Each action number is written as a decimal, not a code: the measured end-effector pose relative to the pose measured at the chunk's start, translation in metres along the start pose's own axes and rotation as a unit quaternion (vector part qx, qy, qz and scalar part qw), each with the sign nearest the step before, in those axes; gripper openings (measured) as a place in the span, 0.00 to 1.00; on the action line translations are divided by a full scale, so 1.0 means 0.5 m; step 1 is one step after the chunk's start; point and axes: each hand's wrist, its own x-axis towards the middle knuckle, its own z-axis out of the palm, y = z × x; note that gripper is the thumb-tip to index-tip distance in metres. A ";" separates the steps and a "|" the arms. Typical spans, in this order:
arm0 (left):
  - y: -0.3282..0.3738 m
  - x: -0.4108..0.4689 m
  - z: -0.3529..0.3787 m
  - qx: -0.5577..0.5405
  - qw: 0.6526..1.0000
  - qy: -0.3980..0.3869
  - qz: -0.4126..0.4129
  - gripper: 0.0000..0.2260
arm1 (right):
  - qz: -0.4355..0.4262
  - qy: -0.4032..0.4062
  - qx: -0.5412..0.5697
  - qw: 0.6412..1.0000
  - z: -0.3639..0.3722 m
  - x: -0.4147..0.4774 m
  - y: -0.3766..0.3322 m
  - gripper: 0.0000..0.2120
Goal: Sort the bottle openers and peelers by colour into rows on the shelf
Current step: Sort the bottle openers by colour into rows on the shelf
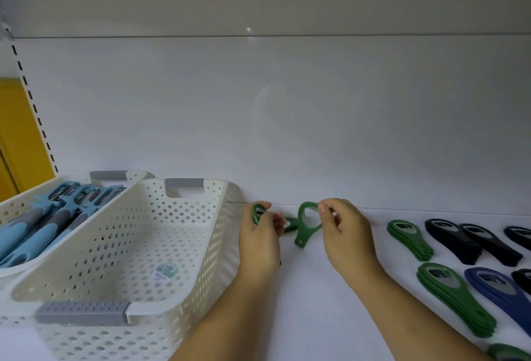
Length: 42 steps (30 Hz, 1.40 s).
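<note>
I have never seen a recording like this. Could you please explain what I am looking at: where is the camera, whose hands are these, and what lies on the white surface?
There is no machine here. A person works with bare hands, and one camera worn on the head looks forward and down, so you see the person's own arms.

The left hand grips the left opener. The fingers of the right hand pinch the right opener by its ring. Both openers are green.

Everything sits on a white shelf. On the left are two baskets with holes. The near basket has only a sticker inside, and the far basket holds blue peelers. On the right lie sorted openers: green stacks, dark openers and blue openers.
</note>
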 end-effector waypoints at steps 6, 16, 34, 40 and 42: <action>0.004 -0.022 0.006 0.094 0.974 -0.204 -0.030 0.13 | 0.145 -0.042 0.183 0.971 -0.010 -0.003 -0.011 0.12; 0.013 -0.014 -0.001 -0.080 0.972 -0.157 -0.153 0.10 | 0.163 -0.026 0.193 0.967 -0.005 0.001 0.009 0.07; 0.011 0.006 -0.010 -0.243 0.953 0.098 -0.152 0.05 | 0.040 -0.188 -0.238 0.952 0.015 -0.003 0.027 0.11; 0.011 0.008 -0.004 -0.198 0.964 0.115 -0.136 0.06 | 0.045 -0.105 -0.175 0.978 0.008 0.003 0.033 0.09; 0.004 0.011 -0.002 -0.168 0.971 0.107 -0.131 0.05 | 0.046 -0.070 -0.134 0.987 0.005 0.003 0.025 0.09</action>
